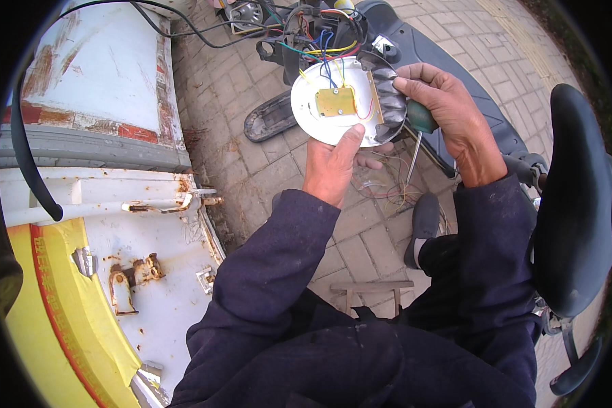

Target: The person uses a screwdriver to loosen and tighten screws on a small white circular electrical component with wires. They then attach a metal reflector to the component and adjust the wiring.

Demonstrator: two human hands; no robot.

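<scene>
A round white lamp housing [309,121], seen from its inner side, is held up in front of me. A small yellowish board [335,102] is fixed in it, with blue, yellow and red wires attached. A shiny dark ribbed piece [390,100] sits at its right side. My left hand [332,165] grips the lower rim, thumb on top and fingers underneath. At the right edge, my right hand [449,109] pinches the dark piece between thumb and fingers. A screwdriver [421,119] with a green handle is tucked in that same hand, its shaft pointing down.
An opened scooter front with tangled wires [319,34] lies beyond the housing. A scooter body [435,61] and black seat [574,204] are at right. Loose thin wires [394,187] lie on the paving, near a small wooden stool [370,287]. A rusty white metal panel [170,272] stands at left.
</scene>
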